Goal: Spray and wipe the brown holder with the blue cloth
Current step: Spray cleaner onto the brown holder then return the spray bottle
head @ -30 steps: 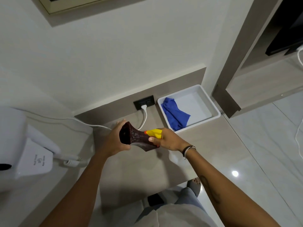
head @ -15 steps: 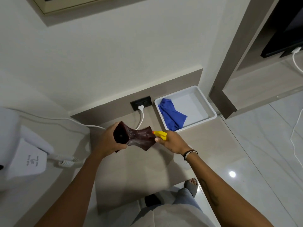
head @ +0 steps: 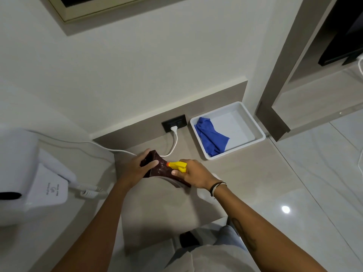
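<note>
My left hand (head: 137, 167) grips the open end of the dark brown holder (head: 162, 169), which is tilted above the grey counter (head: 245, 173). My right hand (head: 196, 174) is wrapped around a spray bottle, and only its yellow nozzle head (head: 177, 165) shows, pressed close against the holder's side. The bottle's body is hidden by my hand. The blue cloth (head: 210, 137) lies crumpled in the left part of a white tray (head: 253, 122) at the back of the counter, apart from both hands.
A black wall socket (head: 179, 121) holds a white plug whose cable (head: 175, 143) runs behind the holder. A white wall-mounted hair dryer (head: 29, 173) with coiled cord sits at the left. The counter edge drops to a glossy tiled floor (head: 314, 183) on the right.
The holder has been turned in my left hand, so its dark opening no longer faces me. The spray nozzle stays against its side. The view shifted slightly.
</note>
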### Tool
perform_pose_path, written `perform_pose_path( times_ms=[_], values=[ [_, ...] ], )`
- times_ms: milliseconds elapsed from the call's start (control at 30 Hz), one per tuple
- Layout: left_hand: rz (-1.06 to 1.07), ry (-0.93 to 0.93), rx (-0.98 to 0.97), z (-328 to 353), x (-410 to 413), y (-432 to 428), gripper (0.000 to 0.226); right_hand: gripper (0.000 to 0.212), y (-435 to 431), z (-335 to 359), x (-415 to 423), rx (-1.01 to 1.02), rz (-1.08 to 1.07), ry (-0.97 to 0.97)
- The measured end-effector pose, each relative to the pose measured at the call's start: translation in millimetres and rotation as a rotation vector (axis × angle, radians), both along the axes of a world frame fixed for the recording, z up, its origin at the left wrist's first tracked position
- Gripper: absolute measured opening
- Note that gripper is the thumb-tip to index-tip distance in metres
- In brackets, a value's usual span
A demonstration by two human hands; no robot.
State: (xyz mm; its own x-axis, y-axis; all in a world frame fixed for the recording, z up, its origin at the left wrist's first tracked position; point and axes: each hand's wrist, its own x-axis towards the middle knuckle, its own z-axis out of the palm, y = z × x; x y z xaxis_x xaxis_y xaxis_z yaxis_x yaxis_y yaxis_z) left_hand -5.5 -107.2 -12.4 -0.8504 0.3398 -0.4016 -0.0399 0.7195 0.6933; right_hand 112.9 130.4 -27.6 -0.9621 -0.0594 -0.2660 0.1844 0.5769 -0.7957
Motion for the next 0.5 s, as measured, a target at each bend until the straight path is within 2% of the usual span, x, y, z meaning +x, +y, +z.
perform_pose_path(
  times_ms=[67,200,267,333,500],
  values=[
    [-0.063,0.025,-0.055,3.4,0.3,-2.1,0.09,0.044,2.9,-6.2,1.0,0.026,-0.011,-0.007],
    [-0.183,-0.025,-0.146,10.4,2.6,-13.2,0.125,0.044,14.5,-19.8,7.9,0.134,-0.058,-0.05],
    [-0.274,-0.013,-0.194,12.3,3.8,-15.0,0.135,0.045,23.0,-25.1,12.5,0.146,-0.042,-0.087],
    [-0.313,0.04,-0.208,14.4,4.7,-12.2,0.131,0.043,30.1,-28.6,16.5,0.132,-0.027,-0.117],
    [-0.185,0.142,-0.178,18.9,6.0,-4.6,0.096,0.046,36.8,-23.1,17.9,0.062,-0.067,-0.107]
  ],
)
